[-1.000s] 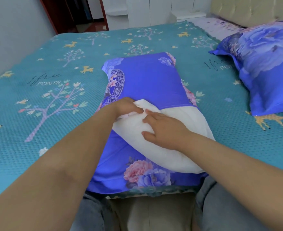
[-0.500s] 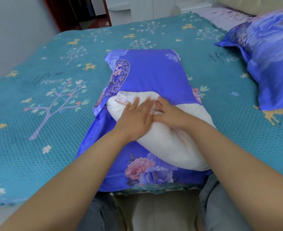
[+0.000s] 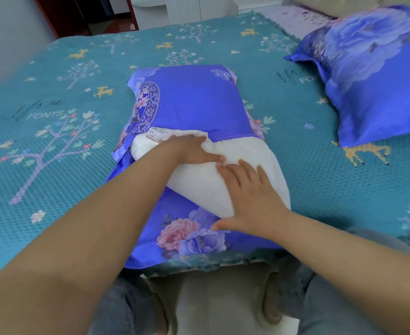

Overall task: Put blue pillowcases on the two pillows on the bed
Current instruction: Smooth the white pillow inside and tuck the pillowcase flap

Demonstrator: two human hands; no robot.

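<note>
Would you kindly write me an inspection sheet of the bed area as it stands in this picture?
Surface: teal bedspread with tree and deer print, lying flat.
Job's things: white pillow half inside blue pillowcase, near end bare; second pillow already covered, far right.
Clutter: nothing seen.
Grippers: left hand flat on the white pillow near its label; right hand spread on its near end. Neither grips.
Cables: nothing seen.
Surroundings: white cabinet, dark doorway, headboard, the person's knees below.
</note>
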